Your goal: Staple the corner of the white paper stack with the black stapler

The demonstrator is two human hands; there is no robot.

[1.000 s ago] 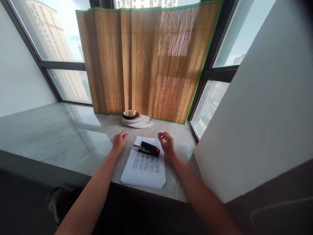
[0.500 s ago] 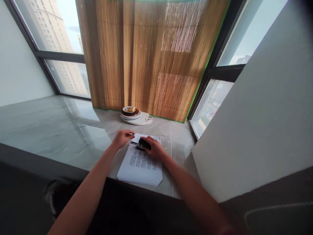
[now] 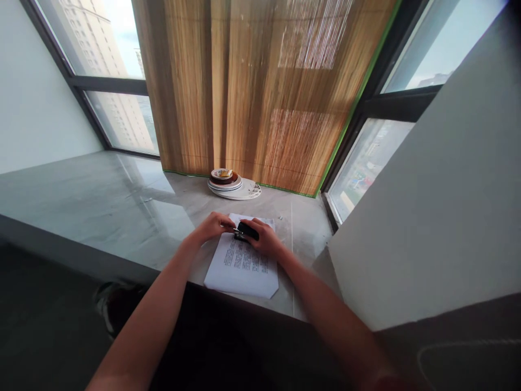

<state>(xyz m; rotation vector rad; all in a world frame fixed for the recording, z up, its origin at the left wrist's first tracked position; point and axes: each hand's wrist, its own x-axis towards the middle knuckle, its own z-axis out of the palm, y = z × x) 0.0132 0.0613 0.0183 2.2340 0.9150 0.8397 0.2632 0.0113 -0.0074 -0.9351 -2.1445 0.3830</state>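
Note:
A black stapler (image 3: 248, 231) lies in my right hand (image 3: 264, 238), whose fingers wrap round its body above the printed sheets. From the stapler's left end a short silver metal part (image 3: 238, 232) sticks out. My left hand (image 3: 215, 225) is closed there, with thumb and fingertips at this metal part; the exact contact is too small to make out. Under both hands lies a stack of white paper (image 3: 244, 277) with lines of print, its lower right corner cut or folded at a slant.
Behind the paper stands a stack of plates and a small bowl (image 3: 222, 175) on a white oval plate (image 3: 249, 191). A bamboo blind (image 3: 244, 108) hangs behind them. The grey stone sill (image 3: 122, 212) runs left; a white wall (image 3: 427, 228) rises at right.
My left hand has moved right to the stapler's metal end. Less of the silver part shows past the black body now. The camera view has shifted slightly.

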